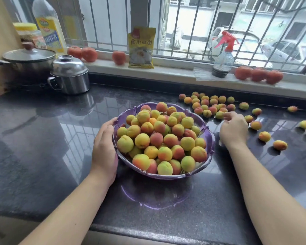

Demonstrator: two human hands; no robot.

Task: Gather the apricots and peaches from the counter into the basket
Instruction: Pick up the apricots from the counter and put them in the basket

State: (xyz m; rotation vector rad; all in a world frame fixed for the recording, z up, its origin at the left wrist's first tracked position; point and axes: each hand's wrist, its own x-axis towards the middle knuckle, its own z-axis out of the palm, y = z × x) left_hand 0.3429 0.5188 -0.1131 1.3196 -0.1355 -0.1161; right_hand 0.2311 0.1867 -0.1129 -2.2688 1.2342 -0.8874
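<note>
A purple plastic basket [211,147] sits mid-counter, heaped with yellow, orange and red apricots and peaches [159,138]. My left hand [104,145] grips the basket's left rim, thumb on top of the edge. Several loose fruits [208,104] lie in a cluster on the counter behind and to the right of the basket, and more are scattered further right [264,136]. My right hand [234,129] hovers at the near edge of that cluster with its back to me. Its fingers are loosely curled, their tips next to a greenish fruit [219,115]. I see nothing held in it.
The dark polished counter [42,138] has a lidded pan [28,59] and a steel pot [70,75] at back left. On the windowsill stand tomatoes [258,75], a yellow packet [141,48], a spray bottle [223,55] and an oil bottle [48,25].
</note>
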